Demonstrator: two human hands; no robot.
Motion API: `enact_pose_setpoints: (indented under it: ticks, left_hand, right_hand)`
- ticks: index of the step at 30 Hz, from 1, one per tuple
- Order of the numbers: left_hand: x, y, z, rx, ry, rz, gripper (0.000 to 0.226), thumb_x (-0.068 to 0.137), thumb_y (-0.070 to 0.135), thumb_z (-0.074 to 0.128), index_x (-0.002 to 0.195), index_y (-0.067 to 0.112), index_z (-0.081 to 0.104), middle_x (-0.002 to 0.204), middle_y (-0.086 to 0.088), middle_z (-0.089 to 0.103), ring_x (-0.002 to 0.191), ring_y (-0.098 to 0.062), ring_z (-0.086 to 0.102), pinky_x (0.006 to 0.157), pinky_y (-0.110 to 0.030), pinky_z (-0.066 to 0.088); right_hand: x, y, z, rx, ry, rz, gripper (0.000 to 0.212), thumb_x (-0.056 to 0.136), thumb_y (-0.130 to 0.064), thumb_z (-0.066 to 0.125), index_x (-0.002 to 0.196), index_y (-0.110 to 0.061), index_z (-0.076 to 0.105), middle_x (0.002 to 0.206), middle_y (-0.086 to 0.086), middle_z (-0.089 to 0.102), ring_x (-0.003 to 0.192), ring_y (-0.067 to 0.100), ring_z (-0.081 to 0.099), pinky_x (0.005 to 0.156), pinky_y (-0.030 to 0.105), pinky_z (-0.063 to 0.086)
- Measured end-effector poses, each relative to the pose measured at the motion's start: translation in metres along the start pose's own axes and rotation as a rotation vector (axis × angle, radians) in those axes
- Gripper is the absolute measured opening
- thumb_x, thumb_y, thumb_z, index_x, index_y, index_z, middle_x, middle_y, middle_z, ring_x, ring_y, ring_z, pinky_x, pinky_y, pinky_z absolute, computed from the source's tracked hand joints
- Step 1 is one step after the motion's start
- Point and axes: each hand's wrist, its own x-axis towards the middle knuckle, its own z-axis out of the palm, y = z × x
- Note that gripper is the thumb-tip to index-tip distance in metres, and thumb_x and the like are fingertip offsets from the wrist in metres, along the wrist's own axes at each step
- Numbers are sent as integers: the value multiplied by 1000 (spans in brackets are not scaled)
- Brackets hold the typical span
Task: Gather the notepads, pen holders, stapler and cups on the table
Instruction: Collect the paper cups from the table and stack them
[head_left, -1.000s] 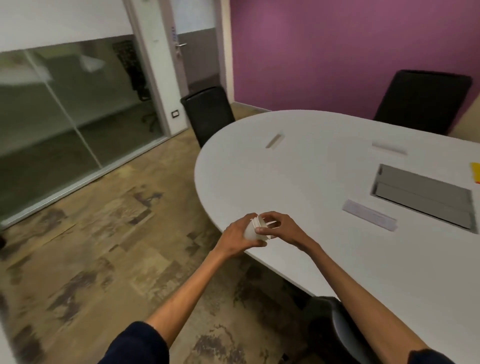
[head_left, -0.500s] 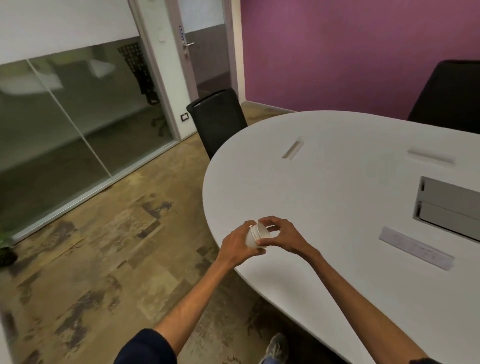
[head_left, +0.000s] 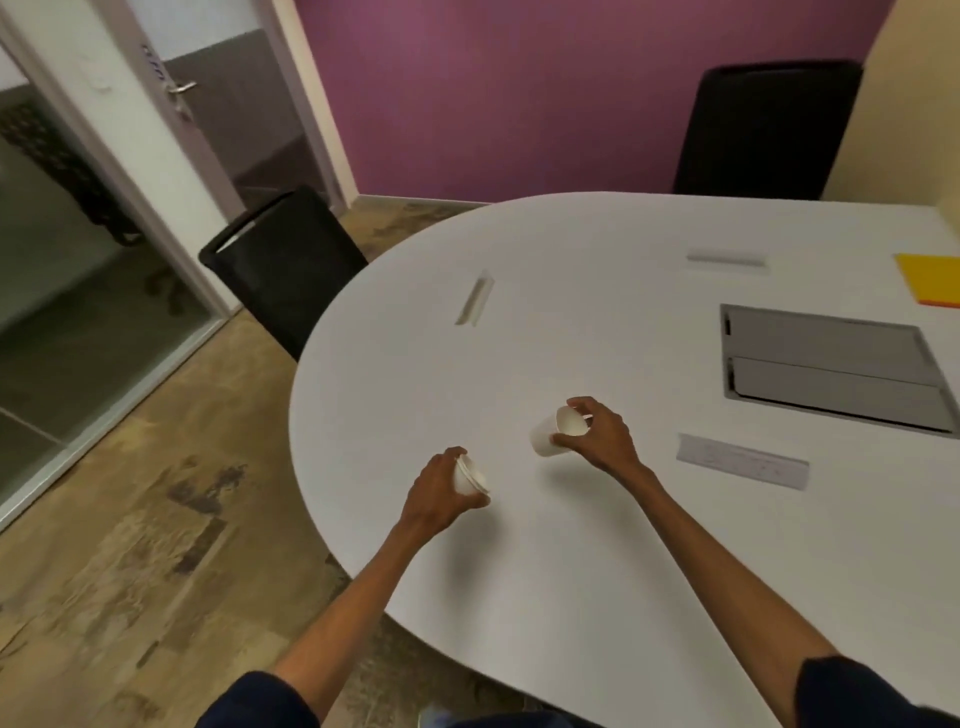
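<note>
Cups (head_left: 470, 477) in left hand (head_left: 434, 499), cup (head_left: 551, 435) right hand (head_left: 603, 437)

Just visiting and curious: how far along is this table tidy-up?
Early, it seems. Nothing in view sits in a gathered pile yet. In hand: the left hand grips nested white cups, the right hand holds a single cup over the table. Still to do: a yellow notepad lies at the far right edge; no stapler or pen holders are in view.

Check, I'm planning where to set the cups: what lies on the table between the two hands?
Nothing: the head view shows only bare table between the left hand, gripping stacked cups, and the right hand holding a cup.
</note>
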Motion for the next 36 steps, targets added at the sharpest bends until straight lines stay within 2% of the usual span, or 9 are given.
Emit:
enact_pose_setpoints:
  ticks: [5, 10, 13, 19, 27, 31, 36]
  left_hand:
    - [19, 9, 6, 17, -37, 0, 83, 62, 51, 81, 134, 30, 43, 125, 6, 56, 113, -19, 54, 92, -33, 46]
    - [30, 20, 13, 57, -84, 58, 82, 64, 54, 79, 134, 31, 43, 126, 8, 56, 113, -18, 55, 93, -34, 46]
    - [33, 19, 17, 58, -49, 78, 80, 68, 51, 80, 136, 29, 42, 129, 7, 52, 113, -19, 55, 94, -34, 45]
    - [34, 11, 15, 7, -28, 70, 77, 67, 50, 83, 131, 30, 45, 126, 10, 52, 109, -17, 56, 85, -28, 43]
    - [37, 1, 4, -38, 43, 7, 74, 66, 49, 84, 128, 32, 47, 125, 16, 54, 111, -12, 56, 83, -25, 40]
    - [42, -2, -3, -56, 58, -8, 74, 65, 50, 84, 127, 34, 47, 125, 17, 54, 111, -12, 56, 82, -25, 38]
    - [50, -3, -9, -68, 82, -1, 75, 66, 50, 84, 128, 33, 46, 126, 15, 54, 111, -12, 55, 83, -26, 38]
  right_hand:
    - [17, 51, -33, -237, 80, 106, 79, 62, -35, 88, 132, -24, 51, 127, 2, 60, 119, 27, 55, 101, 44, 40]
    - [31, 80, -51, -309, 125, 224, 85, 63, -31, 89, 136, -17, 48, 132, 7, 58, 123, 30, 52, 101, 45, 36]
    - [41, 87, -51, -294, 156, 275, 86, 61, -32, 90, 135, -16, 48, 131, 10, 58, 122, 31, 52, 101, 47, 38]
    - [55, 85, -49, -370, 190, 289, 83, 64, -34, 88, 134, -16, 47, 130, 9, 57, 123, 31, 49, 98, 45, 33]
    - [53, 104, -31, -385, 228, 352, 101, 68, -32, 86, 145, -6, 25, 127, 18, 57, 118, 38, 50, 97, 48, 35]
    - [56, 106, -28, -383, 258, 359, 103, 68, -31, 87, 144, -4, 22, 122, 19, 58, 115, 40, 52, 93, 48, 38]
    - [61, 110, -26, -431, 226, 373, 104, 70, -40, 83, 145, -5, 21, 124, 19, 57, 118, 38, 49, 92, 49, 38]
